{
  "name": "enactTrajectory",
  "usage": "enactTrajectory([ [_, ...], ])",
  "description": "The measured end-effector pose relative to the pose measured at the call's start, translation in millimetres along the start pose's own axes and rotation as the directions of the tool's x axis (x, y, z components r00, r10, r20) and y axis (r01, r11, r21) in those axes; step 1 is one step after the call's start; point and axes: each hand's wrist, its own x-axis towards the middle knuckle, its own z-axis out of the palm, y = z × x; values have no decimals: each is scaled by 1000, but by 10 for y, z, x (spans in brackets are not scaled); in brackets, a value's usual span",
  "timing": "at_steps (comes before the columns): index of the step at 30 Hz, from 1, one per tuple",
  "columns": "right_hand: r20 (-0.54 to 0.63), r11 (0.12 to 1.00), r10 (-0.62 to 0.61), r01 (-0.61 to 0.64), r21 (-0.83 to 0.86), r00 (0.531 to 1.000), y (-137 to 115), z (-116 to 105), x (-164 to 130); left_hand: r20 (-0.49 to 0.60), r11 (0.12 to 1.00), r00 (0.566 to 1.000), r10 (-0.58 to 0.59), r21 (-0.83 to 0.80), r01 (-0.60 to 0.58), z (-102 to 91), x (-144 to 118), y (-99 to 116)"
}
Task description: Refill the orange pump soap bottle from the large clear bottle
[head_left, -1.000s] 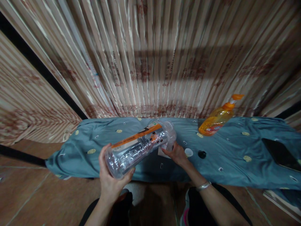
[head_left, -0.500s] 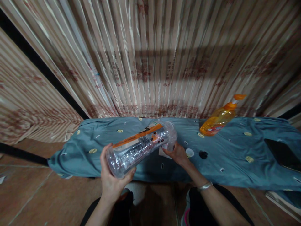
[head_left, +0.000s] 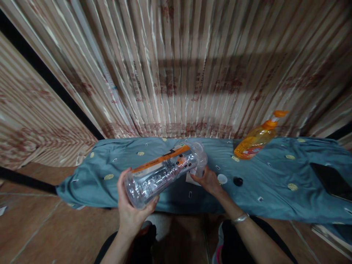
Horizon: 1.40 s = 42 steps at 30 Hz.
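Observation:
My left hand (head_left: 135,212) is wrapped around the base of a large clear plastic bottle (head_left: 162,174) with an orange and white label. The bottle is tilted, its other end up and to the right. At that end my right hand (head_left: 208,180) grips a small clear plastic cup (head_left: 202,160), which meets or overlaps the bottle's mouth; the exact contact is hard to make out. A pale card or paper (head_left: 193,179) lies partly hidden beside the right fingers. Just right of that hand lie a white round lid (head_left: 222,179) and a black cap (head_left: 238,181).
A pump bottle (head_left: 254,143) of orange liquid stands on the cloth-covered bench (head_left: 110,161). At the right lies a dark phone-like slab (head_left: 330,180). A striped curtain (head_left: 176,73) hangs behind, and black poles (head_left: 49,75) run along the left.
Almost nothing differs. Both hands keep the bottle and the cup in the same place; the view has shifted very slightly.

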Motion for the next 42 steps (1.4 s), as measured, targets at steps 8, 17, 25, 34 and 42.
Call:
enactTrajectory([
  [8, 3, 1000, 19, -19, 12, 1000, -27, -16, -11, -6, 998, 999, -45, -32, 45, 7, -12, -22],
  [17, -27, 1000, 8, -7, 29, 1000, 8, 53, -8, 108, 994, 992, 71, 70, -79, -132, 19, -147],
  [25, -45, 999, -22, 23, 33, 999, 42, 90, -2, 94, 999, 996, -1, 43, -3, -145, 0, -248],
  [34, -14, 998, 16, -15, 60, 1000, 30, 75, -10, 128, 995, 989, 78, 56, -86, -134, -1, -212],
  [42, -17, 999, 18, -17, 35, 1000, 7, 61, -1, 131, 993, 987, 90, 64, -99, -127, -12, -196],
])
